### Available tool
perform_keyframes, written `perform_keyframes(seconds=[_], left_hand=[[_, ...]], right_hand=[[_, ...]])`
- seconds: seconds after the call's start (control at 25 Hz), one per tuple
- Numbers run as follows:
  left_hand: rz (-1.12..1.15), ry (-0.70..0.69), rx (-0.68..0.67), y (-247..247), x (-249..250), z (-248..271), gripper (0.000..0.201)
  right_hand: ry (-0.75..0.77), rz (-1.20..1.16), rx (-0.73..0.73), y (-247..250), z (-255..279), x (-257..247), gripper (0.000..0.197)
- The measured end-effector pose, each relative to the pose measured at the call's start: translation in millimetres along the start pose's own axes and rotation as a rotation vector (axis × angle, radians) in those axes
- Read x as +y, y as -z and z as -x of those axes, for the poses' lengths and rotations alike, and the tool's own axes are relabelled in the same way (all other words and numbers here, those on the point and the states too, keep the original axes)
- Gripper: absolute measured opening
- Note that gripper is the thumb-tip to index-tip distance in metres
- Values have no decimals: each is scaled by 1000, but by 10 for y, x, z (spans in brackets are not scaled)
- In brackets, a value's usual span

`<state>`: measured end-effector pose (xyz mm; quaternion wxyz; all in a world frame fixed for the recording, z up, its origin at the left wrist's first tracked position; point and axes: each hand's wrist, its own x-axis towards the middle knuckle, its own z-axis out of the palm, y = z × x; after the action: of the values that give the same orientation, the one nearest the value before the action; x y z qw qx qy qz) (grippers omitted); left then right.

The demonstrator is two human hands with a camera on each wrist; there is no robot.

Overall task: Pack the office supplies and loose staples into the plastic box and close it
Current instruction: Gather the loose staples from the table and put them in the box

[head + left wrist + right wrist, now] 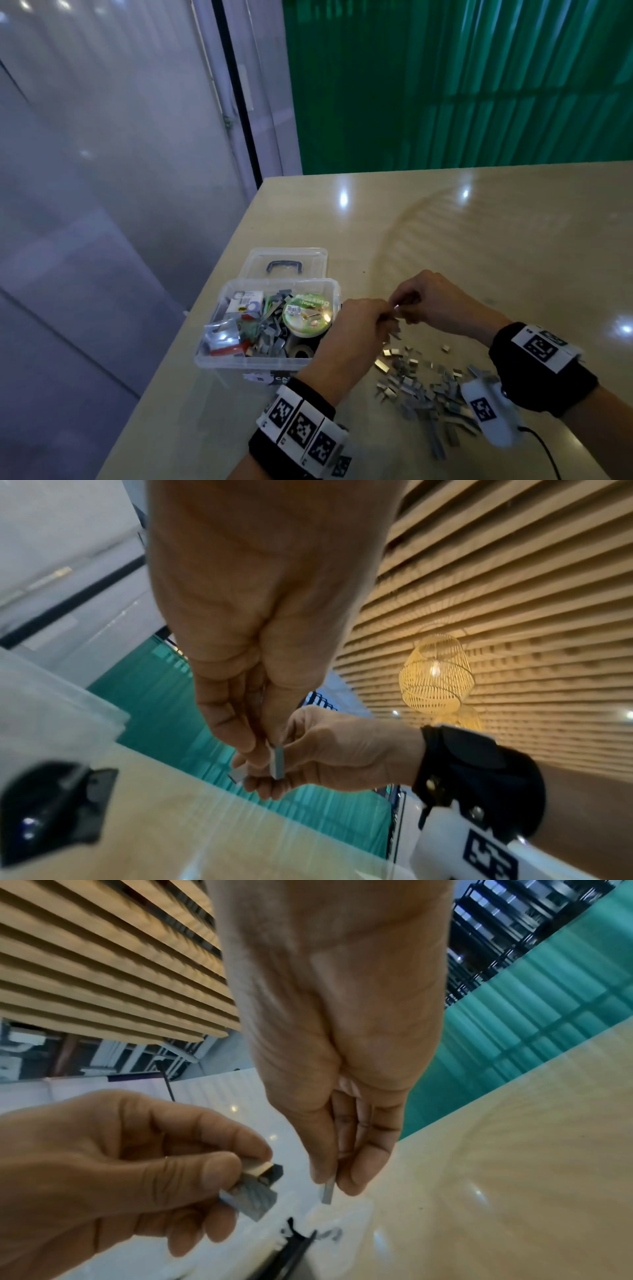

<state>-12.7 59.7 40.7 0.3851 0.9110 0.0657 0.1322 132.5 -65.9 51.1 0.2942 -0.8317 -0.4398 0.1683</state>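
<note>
Nearest the wrists, the scattered staple strips (431,387) lie on the table (479,240) below and behind both sets of fingertips, still unpacked.

Just above that pile the 2 hands meet. The left hand (356,329) has thumb and curled fingers closed on a small bundle of staple strips (251,1196), stacked flat against each other. The hand seems to serve as a collecting holder, so several strips can go into the box in 1 trip rather than singly. The right hand (435,301) pinches 1 thin strip (327,1194) between thumb and fingertips, its end poking out below them. It sits just beside the left hand's bundle, apparently about to be added to it. Whether the 2 lots touch I cannot tell.

Past the left fingertips stands the clear plastic box (219,359), open. It already holds a roll of masking tape (308,315), a darker roll (301,353) below it, a loose heap of grey staple strips (274,335), small packets (221,334) and a white carton (245,301). It looks well filled.

Beyond the box its lid (284,263) lies tipped back on the table, dark handle showing, so closing is not yet done.
</note>
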Motion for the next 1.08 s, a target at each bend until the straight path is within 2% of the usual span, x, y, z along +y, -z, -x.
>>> perform_keyframes(seconds=[0.2,0.44,0.68,0.8,0.92,1.08], left_hand=[[260,139,275,589,-171,298,9],[324,212,525,1029,-434,632,11],[327,264,604,1196,-633,786,8],[290,296,593,1238,-774,862,8],[240,315,555,1274,-925,903,22],[173,325,528,1285,-973,901,20]], right_hand=[[62,-338,-73,-125,-204,-567,22],[104,-555,-212,-360,-382,-1139,12],[195,-347,-233,-645,-598,-1432,11],[224,-240,-236,-732,-694,-1471,11],[252,-50,-266,-817,-765,-1506,8],[258,147,-371,-888,-760,-1573,21]])
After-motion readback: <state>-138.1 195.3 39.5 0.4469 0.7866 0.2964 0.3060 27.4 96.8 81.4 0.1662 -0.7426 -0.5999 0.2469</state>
